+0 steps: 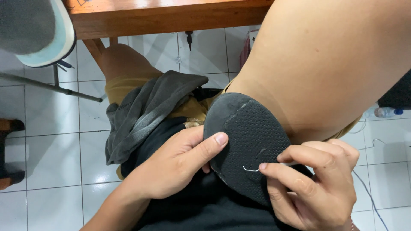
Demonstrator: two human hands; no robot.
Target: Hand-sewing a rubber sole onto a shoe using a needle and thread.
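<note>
The black shoe sole (250, 141) rests on the person's lap, propped against the raised thigh (325, 64). The left hand (175, 164) has its grip closed on the sole's edge, thumb pressed on top. The right hand (319, 182) pinches a thin curved needle (250, 169) at the sole's surface. A grey cloth (145, 111) lies across the lap beside it, below the wooden desk (167, 15) edge.

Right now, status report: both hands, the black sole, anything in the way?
Left hand grips black textured rubber sole, thumb on top. Right hand pinches thin curved metal needle at sole. Grey cloth alongside, not blocking.
</note>
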